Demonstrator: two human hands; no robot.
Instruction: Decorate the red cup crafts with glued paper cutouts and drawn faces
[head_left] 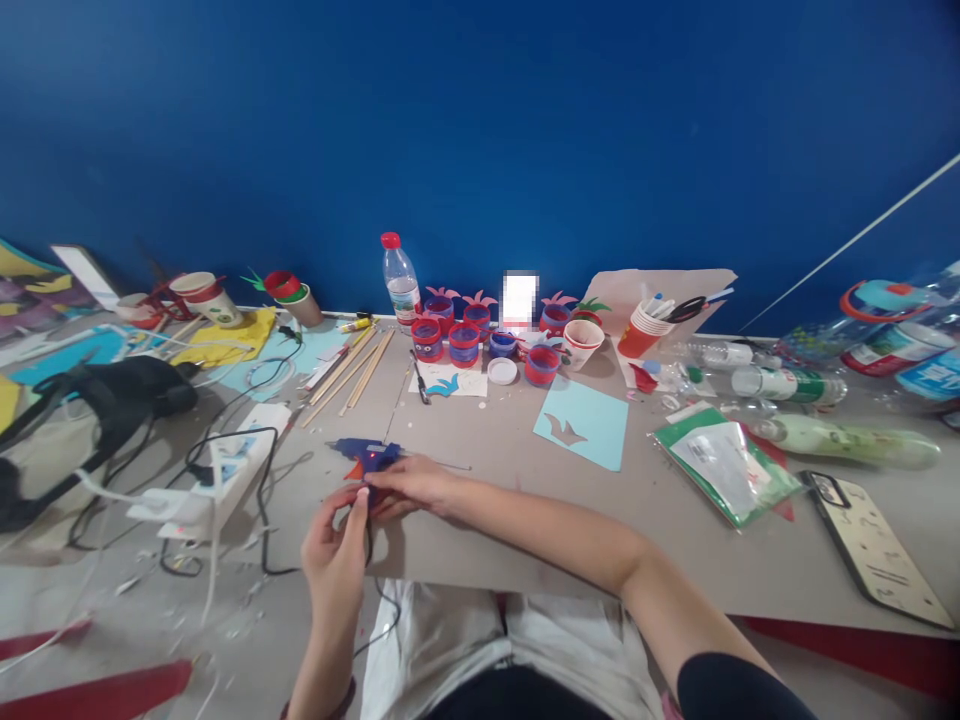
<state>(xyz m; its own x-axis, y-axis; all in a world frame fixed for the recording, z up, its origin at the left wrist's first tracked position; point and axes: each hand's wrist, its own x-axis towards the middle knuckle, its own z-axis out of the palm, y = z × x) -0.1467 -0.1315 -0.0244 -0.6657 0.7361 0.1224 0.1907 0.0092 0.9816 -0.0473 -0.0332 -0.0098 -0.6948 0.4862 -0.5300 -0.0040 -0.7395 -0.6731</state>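
Note:
A blue hot glue gun (375,453) with an orange trigger and a small red light points left above the front part of the table. My right hand (412,485) reaches across from the right and grips it at the back of its body and handle. My left hand (337,530) is closed, thumb and fingertips meeting at the handle; they hide most of it. A black cord hangs below the hands. Beyond the gun lies a blue leaf-shaped cutout (441,386) on white paper, beside a black pen-like tool (420,378).
Left stand a white power strip (244,450), a black bag (112,410) and wooden sticks (367,372). Painted red-purple cups (427,340) and a water bottle (401,280) line the back. Right are light-blue paper (600,425), a green packet (724,465), plastic bottles (787,384) and a phone (877,550).

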